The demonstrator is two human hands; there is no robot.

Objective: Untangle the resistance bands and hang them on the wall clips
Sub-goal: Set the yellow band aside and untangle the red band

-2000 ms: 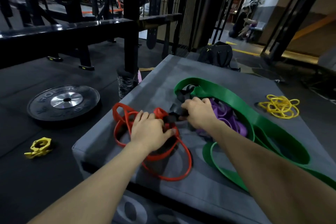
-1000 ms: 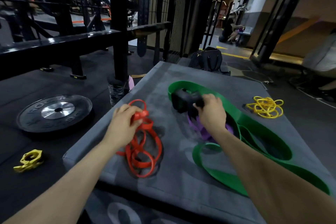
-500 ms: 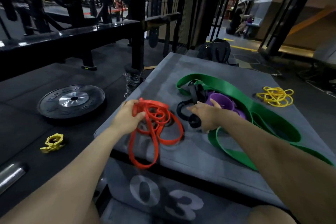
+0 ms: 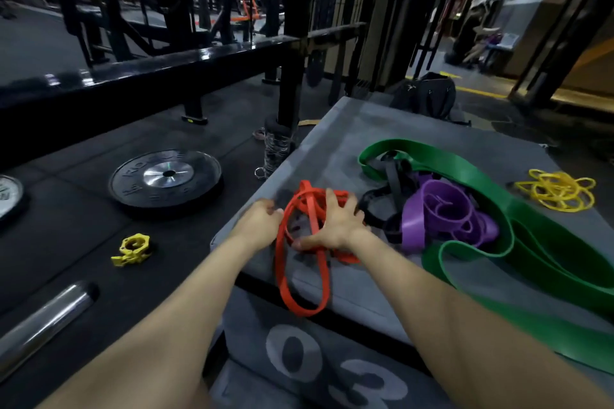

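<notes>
A red resistance band [image 4: 300, 279] lies bunched at the near left corner of a grey padded box [image 4: 352, 129], one loop hanging over the front edge. My left hand [image 4: 262, 221] grips the band's left side. My right hand [image 4: 335, 226] is spread over the bunch with fingers through its loops. To the right lie a black band [image 4: 388, 191], a purple band [image 4: 442, 212], a wide green band [image 4: 545, 242] and a thin yellow band [image 4: 558, 191]. No wall clips are in view.
On the dark rubber floor at left lie a black weight plate [image 4: 166, 178], a yellow barbell collar [image 4: 133, 249] and a steel barbell end [image 4: 43, 319]. A black rack upright [image 4: 295, 43] stands behind the box, and a black bag [image 4: 425, 96] sits past its far edge.
My right hand let go of the black band and moved left onto the red band. The red band has been pulled toward the box's near corner, apart from the other bands.
</notes>
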